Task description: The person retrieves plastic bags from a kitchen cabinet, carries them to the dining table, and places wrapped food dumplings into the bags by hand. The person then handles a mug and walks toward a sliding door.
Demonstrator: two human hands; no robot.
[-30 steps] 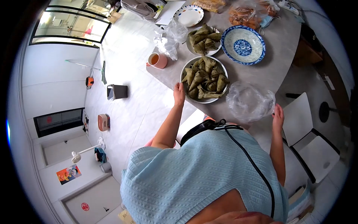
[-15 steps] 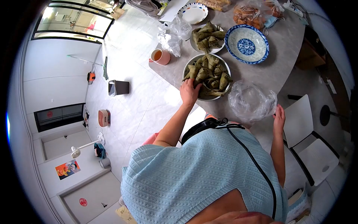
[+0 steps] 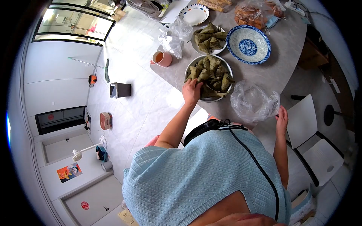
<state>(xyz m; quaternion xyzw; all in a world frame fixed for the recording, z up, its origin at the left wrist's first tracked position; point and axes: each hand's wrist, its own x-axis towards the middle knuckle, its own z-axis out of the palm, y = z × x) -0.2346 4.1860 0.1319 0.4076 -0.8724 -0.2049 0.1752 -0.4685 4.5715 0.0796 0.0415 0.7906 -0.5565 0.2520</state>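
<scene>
My left hand [image 3: 191, 91] reaches over the near left rim of a white bowl [image 3: 186, 71], its fingers curled on one of the leaf-wrapped bundles [image 3: 214, 71] heaped inside. At the table's front edge my right hand [image 3: 282, 115] pinches the right side of a clear plastic bag [image 3: 253, 102], which lies crumpled with its mouth spread in a ring. Behind the bowl, a smaller white plate [image 3: 193, 44] carries more bundles. To the right of that plate sits a blue-and-white patterned dish [image 3: 247, 45] with nothing in it.
On the grey table [image 3: 281, 64] are a pink cup of tea [image 3: 162, 59], crumpled white plastic [image 3: 170, 44], a spotted plate [image 3: 194, 15] and bagged food [image 3: 250, 16]. White chairs [image 3: 302, 119] stand at the right, a bin [image 3: 121, 90] on the floor at the left.
My left hand has moved from the bowl's left rim inward onto the bundles, and its fingers have curled round one. My right hand stays at the plastic bag's edge. The view has shifted slightly.
</scene>
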